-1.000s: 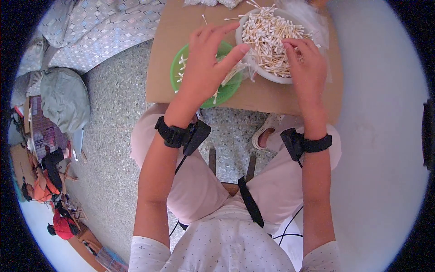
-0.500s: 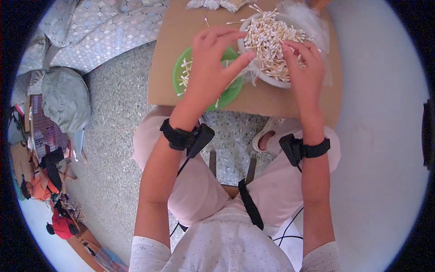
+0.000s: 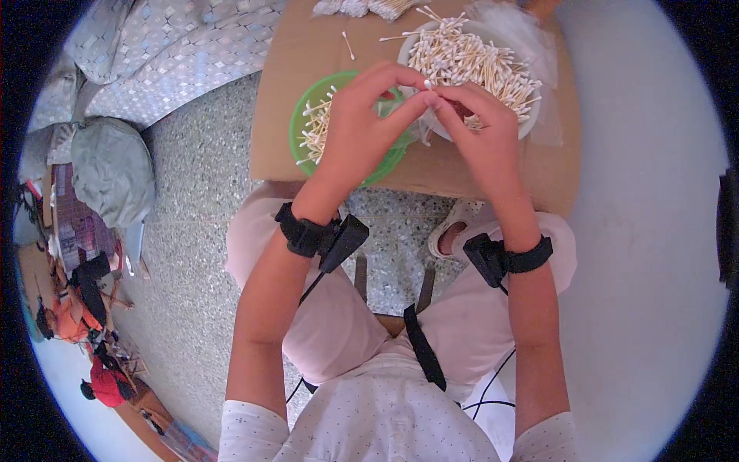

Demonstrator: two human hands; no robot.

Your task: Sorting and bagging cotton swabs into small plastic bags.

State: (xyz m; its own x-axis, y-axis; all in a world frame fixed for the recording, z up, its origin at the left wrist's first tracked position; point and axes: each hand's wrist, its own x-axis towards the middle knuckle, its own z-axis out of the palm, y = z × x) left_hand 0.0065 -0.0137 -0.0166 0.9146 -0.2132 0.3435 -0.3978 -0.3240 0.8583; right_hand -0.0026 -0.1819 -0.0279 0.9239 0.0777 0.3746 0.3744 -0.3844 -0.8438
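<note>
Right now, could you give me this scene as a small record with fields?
Left hand: partly over green bowl, fingertips at a cotton swab
Right hand: fingertips meeting the left's; which grips is unclear
White bowl: heaped with cotton swabs
Green bowl: fewer swabs visible
Cardboard: under both bowls; one loose swab lies there

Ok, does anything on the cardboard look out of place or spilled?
Slightly. One loose swab lies alone on the cardboard, beyond the green bowl and outside both bowls. A jutting swab pokes out past the left rim of the white bowl. No damage stands out.
</note>
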